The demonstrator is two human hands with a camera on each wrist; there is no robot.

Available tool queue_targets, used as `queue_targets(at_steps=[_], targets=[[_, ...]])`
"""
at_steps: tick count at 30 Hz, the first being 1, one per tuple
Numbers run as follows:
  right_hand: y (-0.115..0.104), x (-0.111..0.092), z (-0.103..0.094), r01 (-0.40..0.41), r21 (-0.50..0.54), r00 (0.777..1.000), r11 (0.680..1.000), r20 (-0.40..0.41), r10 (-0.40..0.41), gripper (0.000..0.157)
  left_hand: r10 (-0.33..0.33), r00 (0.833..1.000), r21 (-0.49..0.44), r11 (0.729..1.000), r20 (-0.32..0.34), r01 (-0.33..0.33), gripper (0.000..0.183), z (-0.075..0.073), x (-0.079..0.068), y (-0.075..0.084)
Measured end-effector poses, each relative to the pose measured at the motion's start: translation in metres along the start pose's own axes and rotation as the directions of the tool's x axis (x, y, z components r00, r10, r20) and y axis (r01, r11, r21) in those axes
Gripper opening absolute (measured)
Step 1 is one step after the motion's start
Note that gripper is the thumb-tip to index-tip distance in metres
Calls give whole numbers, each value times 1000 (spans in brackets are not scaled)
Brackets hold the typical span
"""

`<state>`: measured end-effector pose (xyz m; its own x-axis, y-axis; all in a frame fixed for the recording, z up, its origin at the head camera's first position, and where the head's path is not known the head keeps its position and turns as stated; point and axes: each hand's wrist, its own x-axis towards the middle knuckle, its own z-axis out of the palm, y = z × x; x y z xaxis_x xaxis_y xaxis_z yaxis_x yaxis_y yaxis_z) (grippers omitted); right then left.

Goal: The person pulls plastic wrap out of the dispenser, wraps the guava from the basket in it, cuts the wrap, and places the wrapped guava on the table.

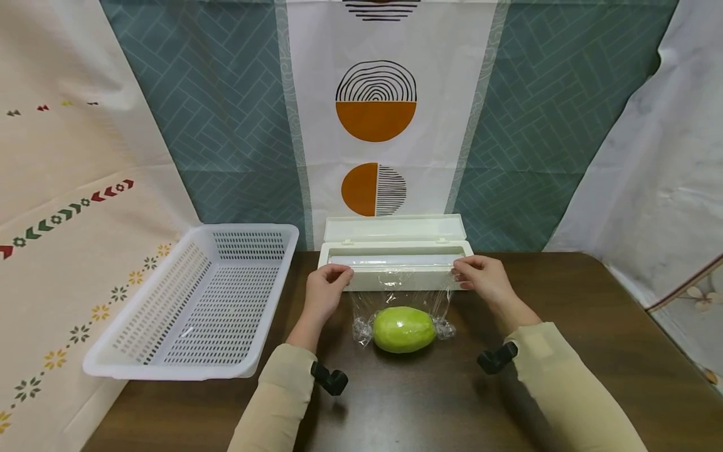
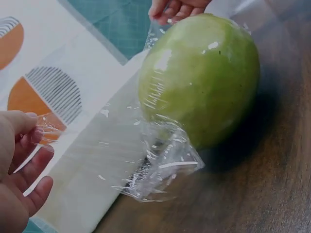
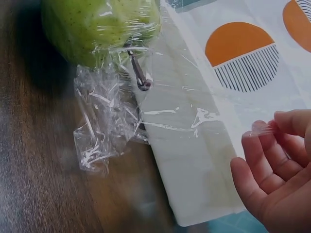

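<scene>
A smooth green oval fruit (image 1: 403, 329) lies on its side on the table, wrapped in clear cling film (image 2: 165, 160). Crumpled film bunches at both of its ends, and a short brown stem (image 3: 139, 73) shows at one end in the right wrist view. From the fruit the film stretches back to a white cling film dispenser box (image 1: 395, 280), whose lid stands up. My left hand (image 1: 327, 287) pinches the sheet between thumb and forefinger at the box's left front. At the right front corner, my right hand (image 1: 484, 279) pinches the sheet's other side.
A white perforated plastic basket (image 1: 268, 314) stands at the left of the dark wooden table (image 1: 407, 414). Behind the box hangs a patterned cloth (image 1: 237, 125), close to the table's back edge. A white film roll (image 1: 395, 260) lies inside the box.
</scene>
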<state>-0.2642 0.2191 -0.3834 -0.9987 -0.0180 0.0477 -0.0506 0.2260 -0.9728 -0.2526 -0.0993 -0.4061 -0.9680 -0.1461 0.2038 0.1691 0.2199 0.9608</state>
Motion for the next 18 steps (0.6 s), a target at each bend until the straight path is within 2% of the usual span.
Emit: queue_targets(at_steps=[5, 12, 18], targets=[[-2, -10, -6, 17, -48, 1000, 999, 9, -16, 38, -34, 999, -11, 999, -2, 34, 17, -7, -3, -3], [4, -24, -16, -2, 60, 997, 998, 78, -3, 19, -92, 996, -31, 995, 13, 93, 18, -15, -13, -5], [7, -34, -19, 3, 82, 992, 997, 122, -13, 18, -91, 996, -47, 995, 17, 92, 21, -19, -24, -2]])
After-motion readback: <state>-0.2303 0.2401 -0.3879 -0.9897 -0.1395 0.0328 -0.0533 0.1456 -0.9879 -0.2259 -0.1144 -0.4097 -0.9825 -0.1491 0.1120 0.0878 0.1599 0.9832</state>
